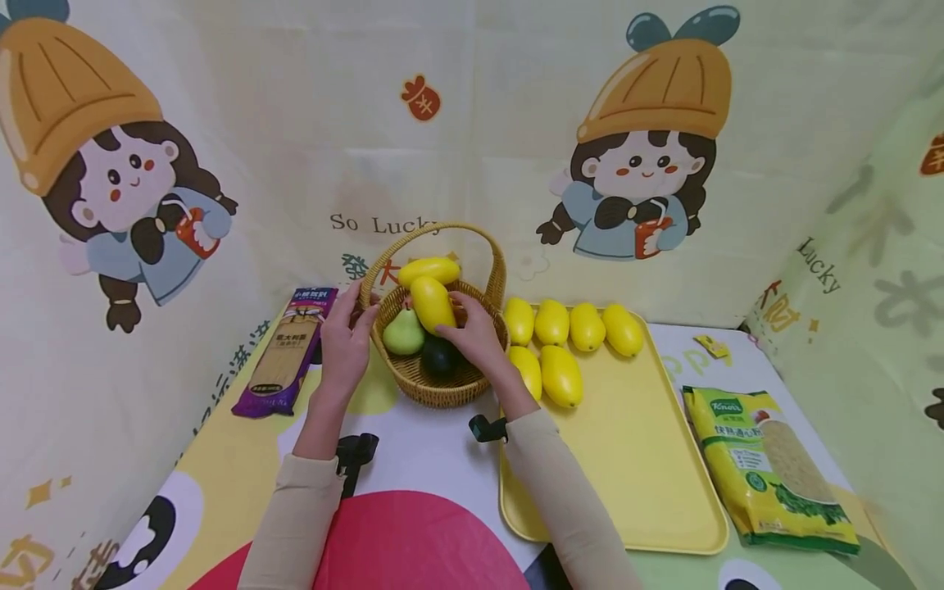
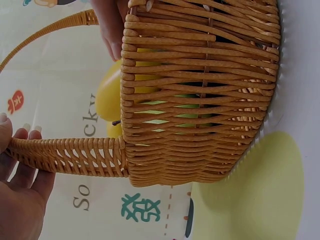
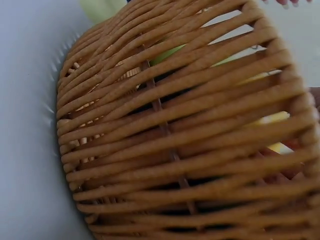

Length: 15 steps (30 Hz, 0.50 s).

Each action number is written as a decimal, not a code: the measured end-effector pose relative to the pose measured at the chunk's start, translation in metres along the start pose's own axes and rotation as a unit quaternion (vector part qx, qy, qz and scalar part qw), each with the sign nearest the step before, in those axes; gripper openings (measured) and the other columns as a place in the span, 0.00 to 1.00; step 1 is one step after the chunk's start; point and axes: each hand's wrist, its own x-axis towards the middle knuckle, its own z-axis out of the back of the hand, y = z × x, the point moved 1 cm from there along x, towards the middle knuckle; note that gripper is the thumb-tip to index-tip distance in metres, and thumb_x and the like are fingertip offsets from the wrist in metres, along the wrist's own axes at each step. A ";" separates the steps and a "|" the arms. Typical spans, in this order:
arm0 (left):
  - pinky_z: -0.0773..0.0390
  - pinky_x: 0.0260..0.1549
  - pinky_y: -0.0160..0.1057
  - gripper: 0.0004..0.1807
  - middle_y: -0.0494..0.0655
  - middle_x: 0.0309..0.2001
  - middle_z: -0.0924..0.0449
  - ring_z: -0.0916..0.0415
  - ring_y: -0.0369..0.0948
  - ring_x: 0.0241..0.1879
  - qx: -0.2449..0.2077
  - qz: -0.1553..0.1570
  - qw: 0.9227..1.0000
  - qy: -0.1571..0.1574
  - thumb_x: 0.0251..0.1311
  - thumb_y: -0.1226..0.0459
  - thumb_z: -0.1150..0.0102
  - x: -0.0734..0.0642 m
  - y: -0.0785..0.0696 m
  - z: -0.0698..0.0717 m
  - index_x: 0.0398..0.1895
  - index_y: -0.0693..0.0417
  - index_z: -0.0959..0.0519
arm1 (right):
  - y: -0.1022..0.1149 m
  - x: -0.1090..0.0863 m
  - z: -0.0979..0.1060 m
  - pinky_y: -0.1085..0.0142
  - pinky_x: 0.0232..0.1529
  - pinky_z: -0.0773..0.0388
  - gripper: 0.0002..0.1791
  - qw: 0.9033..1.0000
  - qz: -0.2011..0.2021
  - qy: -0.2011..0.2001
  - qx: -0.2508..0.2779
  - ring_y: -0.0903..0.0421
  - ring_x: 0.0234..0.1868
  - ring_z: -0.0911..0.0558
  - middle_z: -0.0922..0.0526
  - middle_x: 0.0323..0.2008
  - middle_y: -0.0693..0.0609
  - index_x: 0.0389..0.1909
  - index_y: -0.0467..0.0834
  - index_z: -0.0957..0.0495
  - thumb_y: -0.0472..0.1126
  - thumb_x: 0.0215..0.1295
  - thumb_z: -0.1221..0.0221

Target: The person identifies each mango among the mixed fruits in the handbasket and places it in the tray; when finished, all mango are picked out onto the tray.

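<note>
A wicker basket with a tall arched handle stands on the table. My left hand grips the handle's left side low down, its fingers wrapped behind it in the left wrist view. Reaching inside from the right, my right hand holds a yellow mango between thumb and fingers. Behind that fruit lies another mango, up against the back rim. A green pear and a dark, avocado-like fruit sit lower in the basket. In the right wrist view the basket's weave mostly hides the right hand.
To the right, a yellow tray carries several mangoes at its back left. Beyond it lies a Knorr pasta bag and a small yellow packet. A purple noodle pack lies left of the basket. A printed cloth backdrop rises behind.
</note>
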 end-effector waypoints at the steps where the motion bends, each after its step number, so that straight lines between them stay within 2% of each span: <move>1: 0.30 0.47 0.18 0.25 0.61 0.56 0.25 0.26 0.49 0.56 -0.002 0.002 1.000 0.000 0.74 0.66 0.51 0.000 0.000 0.000 0.72 0.55 0.34 | -0.001 0.002 -0.002 0.54 0.63 0.24 0.37 1.000 -0.001 0.001 -0.011 0.48 0.61 0.23 0.25 0.64 0.44 0.70 0.44 0.33 0.44 0.61 0.32; 9: 0.29 0.47 0.18 0.25 0.61 0.56 0.25 0.26 0.48 0.56 -0.006 0.005 1.000 0.008 0.73 0.66 0.50 -0.002 -0.002 0.000 0.72 0.57 0.34 | -0.003 0.008 -0.013 0.53 0.63 0.27 0.43 0.996 -0.004 -0.005 -0.085 0.50 0.59 0.26 0.26 0.60 0.47 0.72 0.46 0.37 0.52 0.57 0.31; 15: 0.29 0.47 0.18 0.25 0.61 0.55 0.24 0.26 0.48 0.55 -0.004 -0.004 1.000 0.003 0.73 0.67 0.50 -0.002 -0.006 0.003 0.72 0.58 0.34 | 0.001 0.008 -0.015 0.53 0.62 0.27 0.42 0.995 -0.005 -0.008 -0.099 0.50 0.58 0.26 0.25 0.60 0.47 0.71 0.48 0.35 0.53 0.56 0.32</move>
